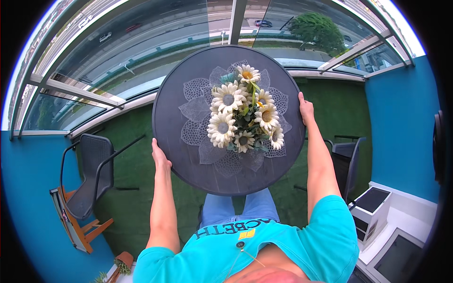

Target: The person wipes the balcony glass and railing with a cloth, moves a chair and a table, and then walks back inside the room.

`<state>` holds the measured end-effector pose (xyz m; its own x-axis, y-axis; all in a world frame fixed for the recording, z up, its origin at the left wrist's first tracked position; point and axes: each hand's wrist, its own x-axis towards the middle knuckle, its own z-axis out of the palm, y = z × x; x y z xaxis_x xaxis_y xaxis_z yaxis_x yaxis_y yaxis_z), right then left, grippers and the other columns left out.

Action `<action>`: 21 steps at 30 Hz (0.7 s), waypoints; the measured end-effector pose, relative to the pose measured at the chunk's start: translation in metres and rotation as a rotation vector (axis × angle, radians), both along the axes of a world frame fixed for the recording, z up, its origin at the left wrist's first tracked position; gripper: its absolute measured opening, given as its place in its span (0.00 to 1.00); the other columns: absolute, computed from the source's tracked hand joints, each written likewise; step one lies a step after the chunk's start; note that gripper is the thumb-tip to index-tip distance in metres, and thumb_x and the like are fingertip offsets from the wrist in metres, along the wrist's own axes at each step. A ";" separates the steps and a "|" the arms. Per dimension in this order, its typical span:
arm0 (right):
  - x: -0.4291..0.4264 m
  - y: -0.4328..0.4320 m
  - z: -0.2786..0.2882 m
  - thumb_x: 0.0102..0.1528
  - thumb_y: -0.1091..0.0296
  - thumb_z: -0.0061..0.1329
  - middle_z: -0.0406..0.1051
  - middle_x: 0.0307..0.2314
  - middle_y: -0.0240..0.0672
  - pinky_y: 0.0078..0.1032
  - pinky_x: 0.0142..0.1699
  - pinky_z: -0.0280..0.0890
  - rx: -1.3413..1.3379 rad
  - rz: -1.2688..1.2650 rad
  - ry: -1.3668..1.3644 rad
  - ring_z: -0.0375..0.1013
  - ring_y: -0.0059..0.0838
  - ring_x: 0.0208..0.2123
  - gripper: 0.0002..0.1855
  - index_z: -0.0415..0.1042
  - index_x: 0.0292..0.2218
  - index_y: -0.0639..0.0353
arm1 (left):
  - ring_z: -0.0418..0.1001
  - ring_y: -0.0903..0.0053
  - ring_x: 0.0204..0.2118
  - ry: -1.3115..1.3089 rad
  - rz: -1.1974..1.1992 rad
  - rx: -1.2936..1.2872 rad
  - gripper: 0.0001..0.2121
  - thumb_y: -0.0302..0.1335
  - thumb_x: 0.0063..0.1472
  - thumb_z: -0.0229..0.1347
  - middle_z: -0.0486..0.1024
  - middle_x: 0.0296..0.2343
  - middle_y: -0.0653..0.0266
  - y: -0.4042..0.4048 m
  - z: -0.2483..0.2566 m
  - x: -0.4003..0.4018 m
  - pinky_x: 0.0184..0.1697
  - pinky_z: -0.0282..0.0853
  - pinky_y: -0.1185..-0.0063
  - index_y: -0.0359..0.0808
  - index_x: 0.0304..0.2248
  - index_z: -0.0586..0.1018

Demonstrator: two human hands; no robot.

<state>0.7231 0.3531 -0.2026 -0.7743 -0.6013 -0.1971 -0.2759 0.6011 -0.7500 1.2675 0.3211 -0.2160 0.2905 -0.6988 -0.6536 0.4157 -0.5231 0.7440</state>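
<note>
A round dark table (244, 184) with a raised rim is in front of my body. On its top lies a lacy, leaf-shaped placemat (227, 165). An arrangement of cream artificial flowers (226, 100) with green leaves stands on the placemat; its container is hidden beneath the blooms. My left hand (161, 155) grips the table's rim at the near left. Higher up on the opposite side, my right hand (306, 109) holds the rim at the right. Both hands' fingers are partly hidden at the edge.
A dark woven armchair (97, 169) stands left, beside a folded wooden item (76, 219) against the blue wall. Another chair (345, 162) is at right. Potted plants (124, 263) sit lower left, a white cabinet (373, 208) lower right. Windows line the far side above green turf (134, 201).
</note>
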 end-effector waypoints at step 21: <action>-0.012 -0.031 0.002 0.49 0.32 0.39 0.72 0.28 0.45 0.29 0.38 0.61 -0.023 0.120 -0.072 0.70 0.35 0.32 0.39 0.73 0.32 0.70 | 0.64 0.64 0.47 0.038 0.092 -0.066 0.31 0.48 0.57 0.41 0.64 0.47 0.54 0.023 -0.015 -0.001 0.50 0.59 0.69 0.29 0.49 0.63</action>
<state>0.7112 0.3224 -0.2010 -0.6809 -0.6938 -0.2347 -0.2894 0.5492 -0.7840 1.2660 0.3439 -0.2310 0.3307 -0.7123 -0.6190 0.4884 -0.4321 0.7581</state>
